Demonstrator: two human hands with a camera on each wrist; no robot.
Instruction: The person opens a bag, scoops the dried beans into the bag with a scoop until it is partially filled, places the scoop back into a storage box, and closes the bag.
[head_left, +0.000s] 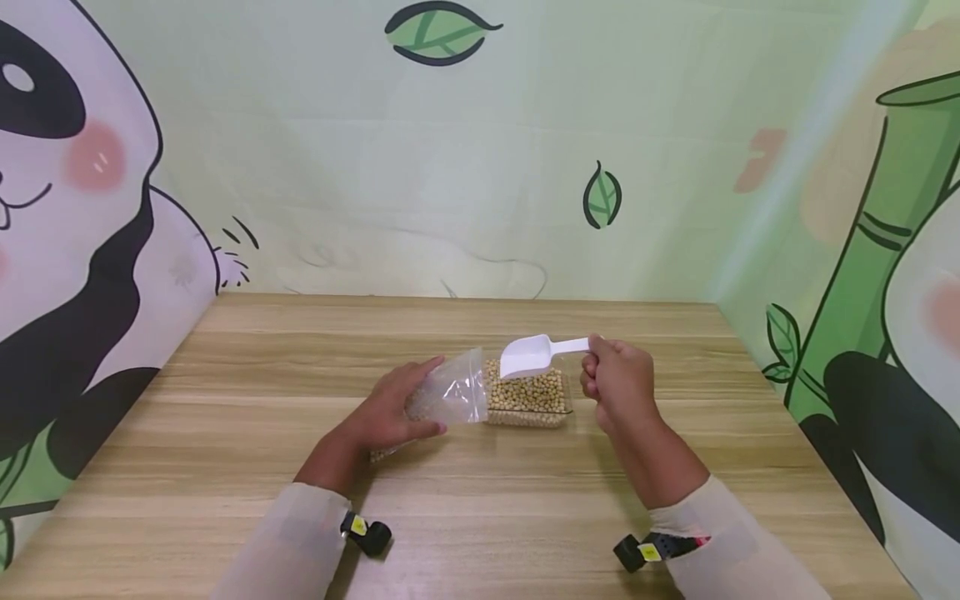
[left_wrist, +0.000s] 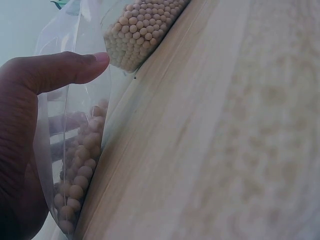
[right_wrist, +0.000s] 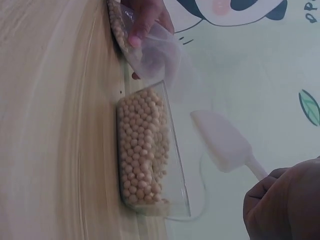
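Observation:
A white scoop (head_left: 527,357) hangs above a clear box (right_wrist: 175,150) of round beige beans (head_left: 528,392). My right hand (head_left: 624,379) grips its handle, and no beans show in the scoop. Left of the box, my left hand (head_left: 393,406) holds a clear zip bag (head_left: 453,390) between thumb and fingers. The bag's mouth faces the box, close to its left end. Beans lie in the low part of the bag, as the left wrist view shows with more beans (left_wrist: 77,185) beneath the thumb (left_wrist: 75,67).
The box and bag rest on a wood-grain table (head_left: 480,517). Behind it stands a pale green wall (head_left: 337,167) with painted leaves. Painted pandas flank both sides. A tiny dark speck (left_wrist: 134,77) lies on the table beside the box.

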